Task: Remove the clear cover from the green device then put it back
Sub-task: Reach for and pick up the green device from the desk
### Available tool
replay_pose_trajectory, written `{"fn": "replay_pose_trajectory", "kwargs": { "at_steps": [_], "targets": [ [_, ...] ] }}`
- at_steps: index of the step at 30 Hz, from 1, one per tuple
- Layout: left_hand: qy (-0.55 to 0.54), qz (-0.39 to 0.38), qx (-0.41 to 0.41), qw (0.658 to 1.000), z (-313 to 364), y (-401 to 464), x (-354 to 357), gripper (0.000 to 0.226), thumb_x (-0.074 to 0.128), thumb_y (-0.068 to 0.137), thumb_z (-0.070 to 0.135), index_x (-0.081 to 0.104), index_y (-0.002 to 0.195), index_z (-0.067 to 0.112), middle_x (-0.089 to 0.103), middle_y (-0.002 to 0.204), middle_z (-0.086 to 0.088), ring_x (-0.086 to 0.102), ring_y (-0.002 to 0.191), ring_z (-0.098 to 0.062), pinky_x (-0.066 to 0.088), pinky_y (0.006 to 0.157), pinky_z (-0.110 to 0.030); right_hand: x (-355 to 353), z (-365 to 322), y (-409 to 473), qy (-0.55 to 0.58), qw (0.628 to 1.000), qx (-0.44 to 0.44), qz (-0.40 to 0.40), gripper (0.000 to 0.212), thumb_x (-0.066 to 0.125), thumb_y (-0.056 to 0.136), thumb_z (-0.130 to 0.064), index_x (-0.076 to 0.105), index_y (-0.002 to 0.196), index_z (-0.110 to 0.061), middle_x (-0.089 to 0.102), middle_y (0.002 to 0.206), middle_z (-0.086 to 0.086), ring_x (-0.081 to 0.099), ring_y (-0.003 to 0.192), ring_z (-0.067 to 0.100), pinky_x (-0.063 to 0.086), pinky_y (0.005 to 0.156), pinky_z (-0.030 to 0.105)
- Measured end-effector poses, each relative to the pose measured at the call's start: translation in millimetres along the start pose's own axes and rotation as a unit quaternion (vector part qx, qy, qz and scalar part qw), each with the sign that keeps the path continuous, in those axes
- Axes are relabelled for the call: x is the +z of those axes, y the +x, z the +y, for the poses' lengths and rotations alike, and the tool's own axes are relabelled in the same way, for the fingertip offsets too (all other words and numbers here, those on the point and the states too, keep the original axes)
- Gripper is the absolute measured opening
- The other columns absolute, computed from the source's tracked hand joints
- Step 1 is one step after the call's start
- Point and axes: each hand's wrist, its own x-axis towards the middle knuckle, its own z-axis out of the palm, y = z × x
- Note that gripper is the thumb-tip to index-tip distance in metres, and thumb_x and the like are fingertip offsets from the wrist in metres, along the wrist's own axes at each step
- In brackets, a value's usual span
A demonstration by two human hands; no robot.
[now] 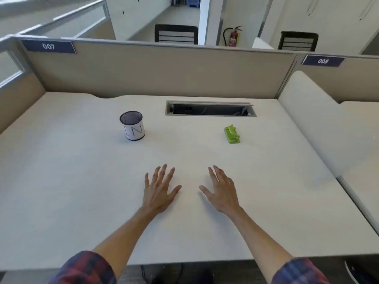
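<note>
A small green device point(232, 134) lies flat on the white desk point(61, 181), right of centre and well beyond my hands. Its clear cover is too small and faint to make out. My left hand point(159, 190) rests palm down on the desk near the middle, fingers spread, holding nothing. My right hand point(221, 191) lies beside it, also palm down with fingers apart and empty. The device sits roughly a hand's length past my right hand, slightly to its right.
A white mesh-topped cup point(132, 125) marked with letters stands at the left middle. A cable slot point(210, 108) opens in the desk at the back. Beige partitions point(155, 72) wall the back and sides. A rounded divider point(311, 128) borders the right.
</note>
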Motion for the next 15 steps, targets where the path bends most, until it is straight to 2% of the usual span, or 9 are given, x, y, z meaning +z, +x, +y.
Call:
{"fn": "replay_pose_trajectory", "kwargs": {
  "at_steps": [6,15],
  "targets": [
    [-0.009,-0.033,-0.019,0.999,-1.9,-9.5,12.9,0.069,0.022,0.094,0.066,0.010,0.155,0.036,0.004,0.167,0.003,-0.001,0.152,-0.018,-0.003,0.119,-0.055,19.8,-0.7,-12.3,0.007,1.000,0.007,-0.022,0.070,0.031,0.096,-0.058,0.017,0.155,-0.022,0.010,0.165,-0.002,0.005,0.151,0.013,0.006,0.121,0.041],
    [-0.006,-0.022,-0.023,0.999,-0.2,-9.2,17.0,0.070,0.018,0.093,0.067,0.012,0.155,0.035,0.005,0.167,0.002,-0.002,0.152,-0.019,-0.005,0.120,-0.054,25.6,0.5,-13.4,0.011,1.000,0.004,0.001,0.068,0.030,0.097,-0.056,0.018,0.155,-0.022,0.011,0.164,-0.001,0.005,0.151,0.014,0.003,0.122,0.041]
  ]
}}
